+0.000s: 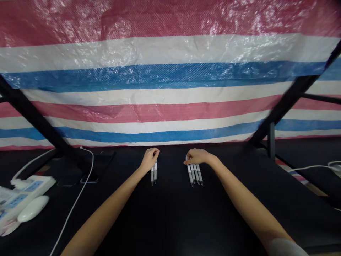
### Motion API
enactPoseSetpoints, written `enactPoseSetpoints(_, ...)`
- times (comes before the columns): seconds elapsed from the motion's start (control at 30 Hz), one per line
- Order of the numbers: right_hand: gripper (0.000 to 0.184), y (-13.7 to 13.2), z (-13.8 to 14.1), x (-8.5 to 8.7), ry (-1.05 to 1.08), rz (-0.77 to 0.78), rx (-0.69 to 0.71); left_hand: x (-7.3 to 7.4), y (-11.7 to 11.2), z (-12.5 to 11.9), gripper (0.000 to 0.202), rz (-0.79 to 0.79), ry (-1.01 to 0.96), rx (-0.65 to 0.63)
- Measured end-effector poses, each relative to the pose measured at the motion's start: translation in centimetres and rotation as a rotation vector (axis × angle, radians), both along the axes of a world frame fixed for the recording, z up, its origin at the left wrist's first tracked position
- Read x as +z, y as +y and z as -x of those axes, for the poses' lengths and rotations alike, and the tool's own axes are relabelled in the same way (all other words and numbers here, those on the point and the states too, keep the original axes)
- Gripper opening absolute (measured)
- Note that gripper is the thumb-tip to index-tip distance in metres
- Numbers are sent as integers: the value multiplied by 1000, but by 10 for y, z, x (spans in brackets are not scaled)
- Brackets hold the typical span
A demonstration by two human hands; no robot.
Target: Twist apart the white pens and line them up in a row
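My left hand sits curled over the upper ends of two white-and-grey pens lying side by side on the black tabletop. My right hand lies across the upper ends of a group of several similar pens, a short way to the right. Their upper ends are hidden under that hand. The tips of all the pens point towards me.
A white power strip and a white computer mouse lie at the left, with a white cable beside them. A striped plastic tarpaulin hangs behind the table, crossed by black metal struts.
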State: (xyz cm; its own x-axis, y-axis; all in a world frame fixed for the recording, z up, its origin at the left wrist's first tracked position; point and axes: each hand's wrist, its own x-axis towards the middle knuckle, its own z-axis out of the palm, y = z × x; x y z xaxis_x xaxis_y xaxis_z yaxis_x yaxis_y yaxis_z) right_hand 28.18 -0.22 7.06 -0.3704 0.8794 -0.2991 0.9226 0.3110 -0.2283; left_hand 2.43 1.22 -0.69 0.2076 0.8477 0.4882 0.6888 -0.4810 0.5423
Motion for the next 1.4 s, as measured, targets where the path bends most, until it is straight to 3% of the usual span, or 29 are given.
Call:
enactPoseSetpoints(0.27,23,0,12,-8,15,41,-16,2,-1,0,13,-3,-45,-27)
enactPoseSetpoints(0.37,23,3,9,-10,240,118,-13,3,-2,0,12,0,-67,-26)
enactPoseSetpoints(0.53,18,4,5,-7,816,289,12,6,-3,-1,12,13,-140,-14)
enactPoseSetpoints(0.67,13,2,6,-3,1027,286,29,7,-4,-1,14,52,-222,-29)
enactPoseSetpoints(0.83,16,6,7,-8,921,161,119,8,-6,-3,16,80,-279,-109)
enactPoseSetpoints(1.07,22,9,11,-22,614,-39,241,11,-11,-5,24,-10,-146,-229)
enactPoseSetpoints(1.23,22,5,16,-23,571,-75,279,14,-14,-6,13,-33,-2,-283)
enactPoseSetpoints(1.4,22,4,18,-25,580,-80,275,15,-15,-7,14,-37,9,-293)
